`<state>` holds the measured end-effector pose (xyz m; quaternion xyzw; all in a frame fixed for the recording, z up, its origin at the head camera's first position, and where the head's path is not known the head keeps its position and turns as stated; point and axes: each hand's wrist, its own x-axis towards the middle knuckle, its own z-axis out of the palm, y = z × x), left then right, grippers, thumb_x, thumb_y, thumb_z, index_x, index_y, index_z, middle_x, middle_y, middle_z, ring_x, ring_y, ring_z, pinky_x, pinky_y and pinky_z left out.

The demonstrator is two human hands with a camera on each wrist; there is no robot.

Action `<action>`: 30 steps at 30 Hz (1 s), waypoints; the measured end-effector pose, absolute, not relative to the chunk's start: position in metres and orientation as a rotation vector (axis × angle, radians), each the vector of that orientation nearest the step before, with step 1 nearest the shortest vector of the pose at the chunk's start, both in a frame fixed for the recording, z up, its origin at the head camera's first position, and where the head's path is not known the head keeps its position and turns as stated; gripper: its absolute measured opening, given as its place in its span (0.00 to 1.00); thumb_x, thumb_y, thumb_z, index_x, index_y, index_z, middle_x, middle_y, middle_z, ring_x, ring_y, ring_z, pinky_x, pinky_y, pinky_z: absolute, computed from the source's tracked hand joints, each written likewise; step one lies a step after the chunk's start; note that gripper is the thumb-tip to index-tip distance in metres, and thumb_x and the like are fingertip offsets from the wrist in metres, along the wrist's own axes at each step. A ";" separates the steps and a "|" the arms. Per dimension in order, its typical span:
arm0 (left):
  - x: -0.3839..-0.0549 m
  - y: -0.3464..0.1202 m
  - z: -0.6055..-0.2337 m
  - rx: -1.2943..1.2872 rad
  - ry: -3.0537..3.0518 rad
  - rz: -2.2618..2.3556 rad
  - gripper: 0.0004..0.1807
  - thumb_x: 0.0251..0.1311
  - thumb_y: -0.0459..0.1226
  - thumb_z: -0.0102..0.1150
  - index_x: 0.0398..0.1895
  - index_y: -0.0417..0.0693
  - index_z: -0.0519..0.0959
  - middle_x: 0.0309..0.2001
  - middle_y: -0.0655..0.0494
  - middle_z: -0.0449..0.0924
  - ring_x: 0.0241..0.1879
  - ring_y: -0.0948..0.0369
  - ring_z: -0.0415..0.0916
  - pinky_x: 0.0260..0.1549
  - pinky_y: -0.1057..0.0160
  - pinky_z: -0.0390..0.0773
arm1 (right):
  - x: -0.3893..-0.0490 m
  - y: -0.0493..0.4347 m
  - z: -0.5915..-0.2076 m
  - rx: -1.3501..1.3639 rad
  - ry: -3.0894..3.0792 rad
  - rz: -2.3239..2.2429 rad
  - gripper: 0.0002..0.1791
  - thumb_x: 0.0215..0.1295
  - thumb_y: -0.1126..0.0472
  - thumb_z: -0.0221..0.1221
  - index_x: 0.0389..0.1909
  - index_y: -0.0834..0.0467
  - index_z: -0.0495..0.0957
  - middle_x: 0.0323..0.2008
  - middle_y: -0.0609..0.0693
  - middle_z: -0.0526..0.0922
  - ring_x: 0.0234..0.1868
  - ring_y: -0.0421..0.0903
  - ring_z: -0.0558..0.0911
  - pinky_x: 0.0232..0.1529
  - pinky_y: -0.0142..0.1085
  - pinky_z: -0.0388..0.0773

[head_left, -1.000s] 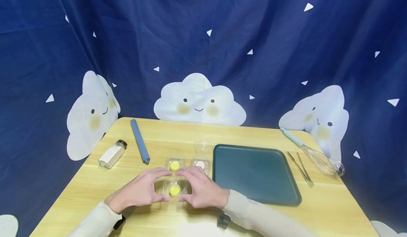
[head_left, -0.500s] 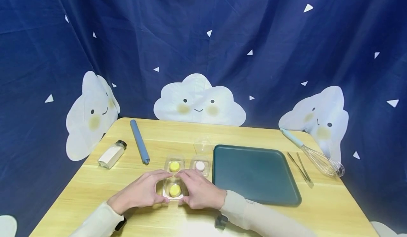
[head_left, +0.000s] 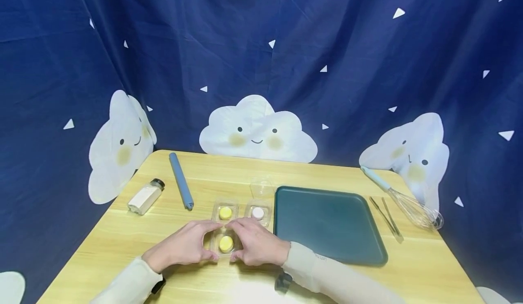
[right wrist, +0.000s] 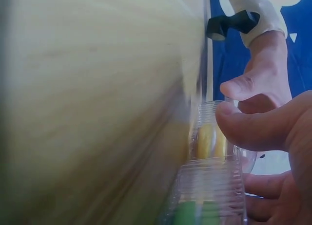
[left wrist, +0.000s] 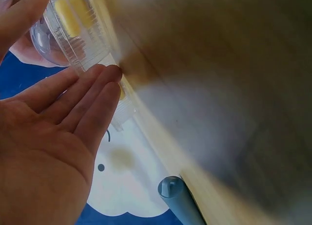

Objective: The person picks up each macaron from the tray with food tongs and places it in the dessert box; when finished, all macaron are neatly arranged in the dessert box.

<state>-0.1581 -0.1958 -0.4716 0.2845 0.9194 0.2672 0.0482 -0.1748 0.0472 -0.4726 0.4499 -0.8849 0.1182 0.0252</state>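
Note:
At the near middle of the table, in the head view, a yellow macaron sits in a clear plastic box with ribbed walls. My left hand grips the box from the left side, thumb at the near edge, fingers at the far edge. From the right, my right hand grips it the same way, fingertips of both hands almost meeting. A clear domed lid shows on the box in the left wrist view. Just beyond stand two more boxes, one with a yellow macaron, one with a whitish macaron.
A clear domed piece lies behind the boxes. To the right are a dark green tray, tweezers and a whisk. At left lie a blue rolling pin and a black-capped jar of white powder.
Both hands stay around the near macaron box with only slight shifts of the fingers. The whole head view has moved a little. Nothing else on the table has moved.

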 end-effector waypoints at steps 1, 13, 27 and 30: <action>-0.159 -0.195 -0.472 0.867 2.796 0.818 0.42 0.47 0.50 0.78 0.66 0.43 0.76 0.65 0.45 0.79 0.65 0.46 0.76 0.66 0.46 0.76 | -0.175 0.047 -0.472 1.392 -2.741 0.359 0.40 0.55 0.43 0.73 0.65 0.56 0.72 0.63 0.50 0.79 0.65 0.46 0.77 0.70 0.40 0.73; -0.161 -0.196 -0.473 0.851 2.761 0.830 0.46 0.46 0.53 0.78 0.67 0.43 0.75 0.66 0.45 0.78 0.67 0.45 0.74 0.68 0.43 0.74 | -0.175 0.047 -0.473 1.405 -2.718 0.337 0.42 0.54 0.41 0.73 0.66 0.57 0.72 0.62 0.50 0.80 0.64 0.46 0.78 0.70 0.41 0.73; -0.161 -0.198 -0.475 0.849 2.761 0.839 0.47 0.47 0.55 0.77 0.69 0.44 0.73 0.68 0.45 0.76 0.68 0.45 0.73 0.68 0.42 0.73 | -0.175 0.047 -0.468 1.395 -2.765 0.359 0.42 0.57 0.42 0.71 0.69 0.57 0.70 0.65 0.49 0.78 0.66 0.47 0.76 0.72 0.42 0.72; -0.161 -0.199 -0.475 0.844 2.765 0.837 0.47 0.47 0.54 0.77 0.69 0.44 0.72 0.68 0.45 0.76 0.68 0.45 0.73 0.68 0.42 0.73 | -0.175 0.047 -0.468 1.395 -2.758 0.364 0.42 0.57 0.41 0.71 0.69 0.57 0.71 0.65 0.49 0.78 0.66 0.46 0.76 0.71 0.42 0.73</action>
